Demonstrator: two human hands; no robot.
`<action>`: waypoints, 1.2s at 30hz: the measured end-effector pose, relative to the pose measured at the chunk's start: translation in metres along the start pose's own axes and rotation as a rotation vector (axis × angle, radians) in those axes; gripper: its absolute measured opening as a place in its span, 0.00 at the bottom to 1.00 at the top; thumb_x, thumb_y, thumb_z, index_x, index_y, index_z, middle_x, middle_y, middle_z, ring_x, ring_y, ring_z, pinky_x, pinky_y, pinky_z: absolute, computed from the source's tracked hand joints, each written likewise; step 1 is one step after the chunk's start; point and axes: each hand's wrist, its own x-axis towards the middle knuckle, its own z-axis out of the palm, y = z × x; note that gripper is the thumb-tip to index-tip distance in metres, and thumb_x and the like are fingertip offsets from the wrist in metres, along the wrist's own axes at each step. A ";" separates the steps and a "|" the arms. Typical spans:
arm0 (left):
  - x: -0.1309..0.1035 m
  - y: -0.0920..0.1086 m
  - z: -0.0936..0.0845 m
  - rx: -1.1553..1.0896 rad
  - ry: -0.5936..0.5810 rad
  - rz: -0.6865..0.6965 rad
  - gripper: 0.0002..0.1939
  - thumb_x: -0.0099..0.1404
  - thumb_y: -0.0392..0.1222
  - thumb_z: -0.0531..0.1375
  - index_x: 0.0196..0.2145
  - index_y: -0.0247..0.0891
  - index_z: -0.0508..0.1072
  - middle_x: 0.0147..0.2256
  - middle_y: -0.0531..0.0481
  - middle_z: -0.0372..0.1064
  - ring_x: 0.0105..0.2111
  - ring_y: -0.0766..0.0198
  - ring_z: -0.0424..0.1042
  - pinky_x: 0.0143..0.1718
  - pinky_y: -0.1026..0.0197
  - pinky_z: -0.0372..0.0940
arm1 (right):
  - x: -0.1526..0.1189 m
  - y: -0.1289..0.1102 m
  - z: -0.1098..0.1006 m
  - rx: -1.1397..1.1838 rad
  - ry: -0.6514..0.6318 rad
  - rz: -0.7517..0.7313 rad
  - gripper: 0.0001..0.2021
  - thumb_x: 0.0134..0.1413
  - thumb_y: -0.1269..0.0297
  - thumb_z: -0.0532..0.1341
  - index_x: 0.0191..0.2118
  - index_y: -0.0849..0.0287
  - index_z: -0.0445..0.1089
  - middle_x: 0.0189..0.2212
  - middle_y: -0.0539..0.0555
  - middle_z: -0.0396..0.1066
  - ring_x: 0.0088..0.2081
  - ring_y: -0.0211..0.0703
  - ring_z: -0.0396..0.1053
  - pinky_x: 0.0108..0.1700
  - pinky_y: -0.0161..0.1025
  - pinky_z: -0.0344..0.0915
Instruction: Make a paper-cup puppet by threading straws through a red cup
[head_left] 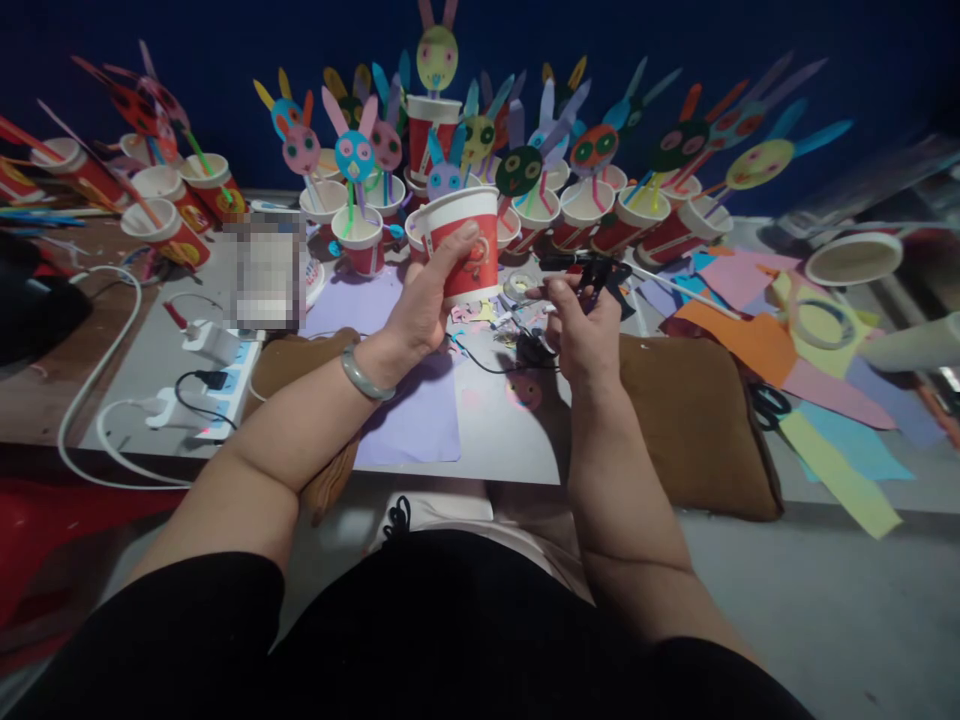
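Observation:
My left hand (pixel 424 305) grips a red-and-white paper cup (pixel 476 250), with the thumb along its front and the cup tilted slightly. A purple rabbit face with blue ears (pixel 446 178) shows just above the cup's rim; whether it is in this cup or behind it I cannot tell. To the right of the cup, my right hand (pixel 586 330) is closed around a dark object (pixel 600 278) that looks like a black-handled tool; its kind is unclear. Below and between the hands lie a roll of clear tape (pixel 519 288), a thin dark cable and a pink smiling paper face (pixel 523 391).
Several red cups with paper rabbits on straws (pixel 360 235) stand along the back. A power strip (pixel 232 385) with plugs is at left, purple paper (pixel 412 415) in front. At right are a brown cushion (pixel 690 430), scissors (pixel 769 405), coloured paper (pixel 757 345) and a tape roll (pixel 847 325).

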 end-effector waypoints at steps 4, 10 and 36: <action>0.002 -0.003 -0.003 0.022 -0.008 -0.040 0.07 0.73 0.41 0.62 0.44 0.36 0.74 0.45 0.51 0.78 0.63 0.53 0.73 0.64 0.50 0.70 | -0.001 -0.009 0.002 0.108 -0.060 0.152 0.29 0.53 0.29 0.63 0.36 0.54 0.72 0.23 0.48 0.73 0.13 0.30 0.50 0.14 0.35 0.47; -0.001 -0.012 -0.015 0.146 -0.192 -0.244 0.15 0.71 0.49 0.64 0.50 0.38 0.76 0.43 0.46 0.81 0.54 0.50 0.80 0.58 0.49 0.76 | -0.003 -0.020 0.007 0.099 -0.193 0.208 0.34 0.53 0.22 0.54 0.33 0.53 0.69 0.21 0.47 0.66 0.16 0.34 0.54 0.19 0.38 0.55; 0.003 -0.016 -0.021 0.294 -0.364 -0.465 0.19 0.71 0.50 0.62 0.53 0.36 0.77 0.47 0.40 0.83 0.56 0.49 0.80 0.63 0.48 0.72 | 0.005 -0.013 0.005 0.107 -0.161 0.188 0.39 0.51 0.18 0.49 0.38 0.53 0.70 0.30 0.54 0.74 0.28 0.44 0.76 0.26 0.41 0.72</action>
